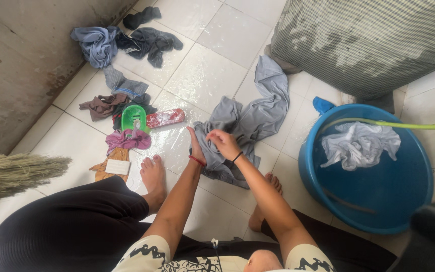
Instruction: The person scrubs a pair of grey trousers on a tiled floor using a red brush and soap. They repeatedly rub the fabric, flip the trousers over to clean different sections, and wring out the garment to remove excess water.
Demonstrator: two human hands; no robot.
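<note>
Both hands (pixel 212 143) meet on a grey garment (pixel 250 118) spread over wet floor tiles (pixel 205 75). Just left of the grip lies a red packet (pixel 165 118) and a green scoop (pixel 134 117), then a heap of small cloths (pixel 117 100) running back to the wall (pixel 16 65). Straight beyond the grip the tiles lie bare. Right of it, past the garment, a blue basin (pixel 378 201) with a white cloth (pixel 361 143) and a green hose (pixel 404 124) blocks the way. A checked bag (pixel 368 40) stands behind it.
</note>
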